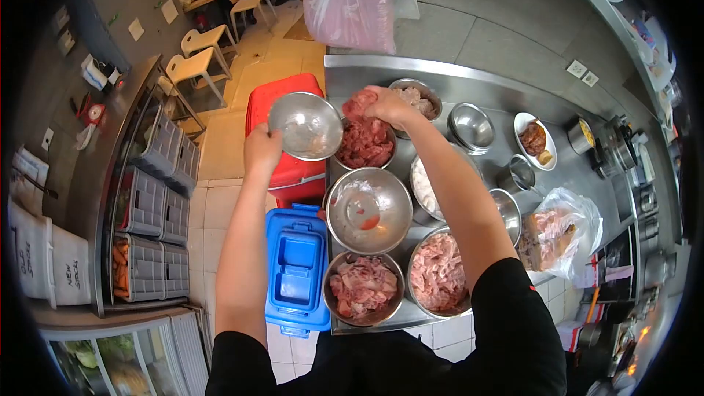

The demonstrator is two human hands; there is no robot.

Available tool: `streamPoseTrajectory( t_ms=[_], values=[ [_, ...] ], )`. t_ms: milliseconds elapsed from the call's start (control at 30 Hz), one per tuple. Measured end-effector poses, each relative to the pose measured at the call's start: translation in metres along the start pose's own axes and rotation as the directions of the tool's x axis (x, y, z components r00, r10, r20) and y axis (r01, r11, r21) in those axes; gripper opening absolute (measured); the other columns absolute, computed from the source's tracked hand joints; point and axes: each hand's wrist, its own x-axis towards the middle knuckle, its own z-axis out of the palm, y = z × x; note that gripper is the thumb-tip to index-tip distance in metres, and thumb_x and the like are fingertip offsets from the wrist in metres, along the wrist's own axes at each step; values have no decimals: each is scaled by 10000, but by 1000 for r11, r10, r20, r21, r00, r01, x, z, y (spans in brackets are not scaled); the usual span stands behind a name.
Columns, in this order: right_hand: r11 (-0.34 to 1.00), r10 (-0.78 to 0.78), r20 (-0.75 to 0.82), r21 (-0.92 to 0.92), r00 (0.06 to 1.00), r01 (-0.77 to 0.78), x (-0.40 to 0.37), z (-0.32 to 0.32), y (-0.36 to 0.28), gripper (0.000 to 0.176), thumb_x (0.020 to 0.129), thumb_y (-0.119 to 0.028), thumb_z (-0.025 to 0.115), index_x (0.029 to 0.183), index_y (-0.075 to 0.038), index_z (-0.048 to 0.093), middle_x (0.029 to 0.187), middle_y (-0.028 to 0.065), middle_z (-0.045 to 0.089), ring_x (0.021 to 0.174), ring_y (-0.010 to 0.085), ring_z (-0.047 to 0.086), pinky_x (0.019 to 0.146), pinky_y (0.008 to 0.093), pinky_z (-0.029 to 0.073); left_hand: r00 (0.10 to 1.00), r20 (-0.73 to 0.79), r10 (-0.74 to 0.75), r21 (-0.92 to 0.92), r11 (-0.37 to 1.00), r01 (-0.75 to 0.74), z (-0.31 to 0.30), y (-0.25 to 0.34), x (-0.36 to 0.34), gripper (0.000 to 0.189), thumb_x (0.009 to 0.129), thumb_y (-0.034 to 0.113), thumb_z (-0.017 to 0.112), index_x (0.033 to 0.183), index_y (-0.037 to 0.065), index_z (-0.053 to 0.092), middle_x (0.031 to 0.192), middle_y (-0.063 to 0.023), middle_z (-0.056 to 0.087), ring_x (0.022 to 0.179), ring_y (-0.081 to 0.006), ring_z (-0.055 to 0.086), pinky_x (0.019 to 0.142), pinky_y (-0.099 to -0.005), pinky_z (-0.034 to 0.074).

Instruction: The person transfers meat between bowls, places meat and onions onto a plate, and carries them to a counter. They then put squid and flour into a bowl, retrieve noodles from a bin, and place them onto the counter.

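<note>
My left hand [262, 148] grips the rim of a steel bowl [297, 114], tilted and bare but for some wet residue. My right hand [387, 108] is closed on a clump of red raw meat [358, 103], just above a bowl heaped with red meat slices [365, 145]. Nearer me stands a larger steel bowl [352, 205] with a little reddish liquid in it. Closest to my body are a bowl of pinkish-red meat pieces [363, 287] and a bowl of pale meat strips [438, 271]. Pale meat [414, 95] fills a bowl behind my right hand.
Nested steel bowls [473, 123], a white oval dish [544, 155] and a plastic bag of meat [561, 227] are on the counter's right. A red cooler [286, 88] and blue lidded box [299, 293] stand left. A bagged pink package [352, 15] is beyond the counter.
</note>
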Motion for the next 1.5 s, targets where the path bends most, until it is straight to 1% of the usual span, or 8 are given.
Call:
streamPoseTrajectory(
  t_ms=[100,167,267,467,833,900,1100,1500],
  values=[
    [972,5,250,224,968,-63,0,18,-49,459,672,48,612,1112,68,481,940,158,626,898,249,638,692,313,536,978,190,-91,-169,978,124,12,35,-3,237,844,170,491,841,-50,580,674,-171,626,544,-237,644,466,-333,514],
    [881,251,331,-467,910,-73,7,34,-60,405,693,-32,634,1078,18,521,1031,175,613,971,259,618,740,354,528,967,230,-109,-237,958,164,22,52,-2,239,840,156,479,854,-62,576,671,-170,625,555,-249,650,466,-345,529],
    [632,-65,191,-752,979,188,5,38,-38,394,712,-137,649,1084,-47,558,1047,175,619,1035,285,587,816,393,497,926,297,-232,-464,813,353,33,42,0,238,835,147,475,850,-71,570,671,-173,623,562,-261,652,465,-355,546],
    [368,276,272,-916,922,160,-31,24,25,413,707,-193,616,1120,-200,594,1236,165,528,1091,320,559,900,412,450,958,88,-272,-475,834,280,8,-39,-6,233,831,153,485,844,-68,558,682,-167,606,565,-254,650,455,-339,552],
    [689,67,158,-721,985,69,1,13,100,334,700,-158,647,1028,-130,593,991,171,626,837,300,632,738,403,492,969,27,-245,-426,874,233,-39,-54,-28,201,807,143,513,769,-48,560,646,-133,600,542,-206,619,485,-344,530],
    [934,329,37,-163,944,-319,-7,4,66,287,719,-25,587,1004,-54,562,884,93,608,777,207,606,636,313,493,977,28,-211,-374,904,206,-34,-53,-23,202,807,147,515,773,-46,565,639,-141,601,544,-212,622,493,-348,527],
    [890,99,87,438,991,-128,1,6,-5,199,749,33,590,933,-15,533,782,69,591,572,147,556,431,263,435,995,48,-83,-186,978,90,-21,6,-28,209,815,159,528,794,-44,575,662,-172,618,567,-240,644,527,-353,534],
    [854,193,-54,-483,980,-195,16,24,9,332,739,-89,568,1062,-16,570,861,152,659,657,227,650,531,364,518,988,72,-133,-257,955,148,27,-17,-22,270,795,222,519,812,-36,597,725,-223,618,706,-345,624,647,-422,465]
  ],
)
